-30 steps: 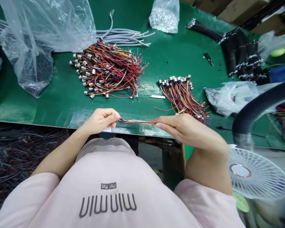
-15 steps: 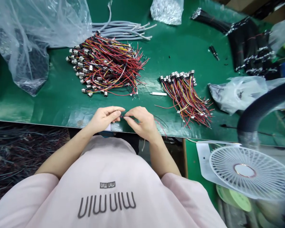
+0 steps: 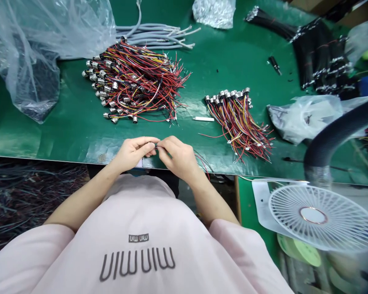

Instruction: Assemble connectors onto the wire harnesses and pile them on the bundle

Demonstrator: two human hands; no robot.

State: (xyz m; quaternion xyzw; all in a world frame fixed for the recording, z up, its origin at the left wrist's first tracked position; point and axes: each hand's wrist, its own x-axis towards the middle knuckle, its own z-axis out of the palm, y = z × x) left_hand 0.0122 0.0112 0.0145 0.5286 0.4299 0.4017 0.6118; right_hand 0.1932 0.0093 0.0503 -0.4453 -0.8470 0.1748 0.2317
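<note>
My left hand [image 3: 134,152] pinches one end of a small wired connector, mostly hidden by the fingers, above the front edge of the green table. The fingertips of my right hand [image 3: 180,158] meet it there and pinch the same piece. Thin red and black wires [image 3: 205,162] trail out past the right hand's wrist side. To the right lies a smaller bundle of wired connectors [image 3: 237,122], metal ends away from me. A larger pile of such wired connectors [image 3: 135,81] sits beyond my hands, and a white pen-like stick [image 3: 203,119] rests between the two.
A white fan [image 3: 313,215] and a black flexible hose [image 3: 331,130] stand close on the right. Clear plastic bags [image 3: 39,77], grey cables [image 3: 159,34] and black cable bundles [image 3: 313,53] lie farther back. Heaped wires [image 3: 27,196] fill the space below left.
My right hand has shifted slightly left, its fingertips closer to the left hand's. The trailing wires have moved a little with it. The whole view has shifted slightly.
</note>
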